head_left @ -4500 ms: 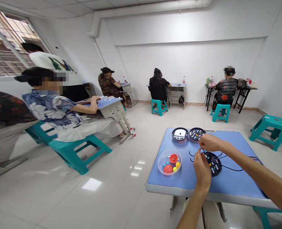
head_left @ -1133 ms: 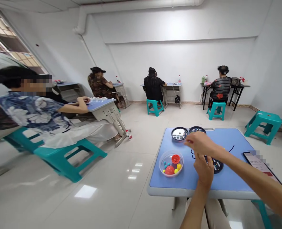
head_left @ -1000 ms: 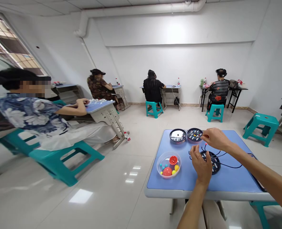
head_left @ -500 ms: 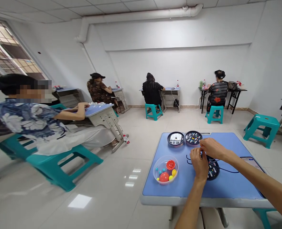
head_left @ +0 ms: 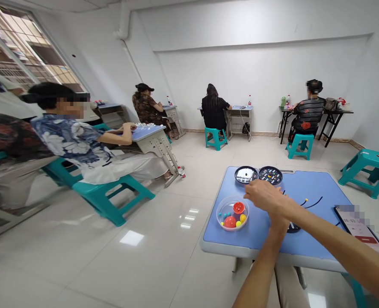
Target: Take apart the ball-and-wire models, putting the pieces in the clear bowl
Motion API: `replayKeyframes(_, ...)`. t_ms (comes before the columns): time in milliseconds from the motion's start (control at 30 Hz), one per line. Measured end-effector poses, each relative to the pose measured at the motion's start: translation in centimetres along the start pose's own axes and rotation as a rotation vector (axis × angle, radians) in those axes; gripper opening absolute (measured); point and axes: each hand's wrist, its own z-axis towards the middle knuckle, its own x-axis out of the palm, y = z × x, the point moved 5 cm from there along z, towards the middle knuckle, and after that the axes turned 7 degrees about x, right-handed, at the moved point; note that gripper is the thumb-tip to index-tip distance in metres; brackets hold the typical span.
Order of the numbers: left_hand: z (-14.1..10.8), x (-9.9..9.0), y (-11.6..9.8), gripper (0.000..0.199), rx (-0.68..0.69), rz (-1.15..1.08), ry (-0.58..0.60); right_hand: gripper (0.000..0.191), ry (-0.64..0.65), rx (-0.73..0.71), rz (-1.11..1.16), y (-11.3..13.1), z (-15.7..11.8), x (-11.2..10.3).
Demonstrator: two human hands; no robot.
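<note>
My right hand (head_left: 262,194) is crossed over my left, above the blue table. Its fingers curl together and point down, and what they hold is hidden. Most of my left hand (head_left: 277,222) lies behind my right wrist, so its fingers do not show. Black cord (head_left: 314,202) sticks out to the right of my hands, and a yellow bead (head_left: 306,200) sits near a cord tip. Partly covered by my forearms is a dark round tray (head_left: 294,228). Left of my hands stands a clear bowl (head_left: 220,224) with red, yellow and blue plastic pieces.
Two round black-rimmed trays, one silvery (head_left: 246,174) and one with coloured pieces (head_left: 270,175), stand at the blue table's (head_left: 311,182) back. A phone (head_left: 358,226) lies at its right. Several people sit at other tables. A green stool (head_left: 369,169) stands right.
My right hand has moved left across my left hand, which it now largely hides. Cord ends and a yellow bead now show to the right. The camera view has shifted.
</note>
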Motion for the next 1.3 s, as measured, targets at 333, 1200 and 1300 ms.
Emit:
replayKeyframes(333, 0.1, -0.2, -0.1, 0.025, 0.178, 0.164, 0.025, 0.018, 0.264, -0.136, -0.042, 7.3, 5.3, 5.4)
replayKeyframes(1200, -4.1, 5.4, -3.6, 0.029, -0.072, 0.415, 0.554, 0.025, 0.080, 0.377, 0.062, -15.2, -10.8, 3.3)
replayKeyframes(1300, -4.1, 5.3, -3.6, 0.029, -0.034, 0.422, 0.578, 0.023, 0.097, 0.291, 0.045, -15.3, -10.8, 3.5)
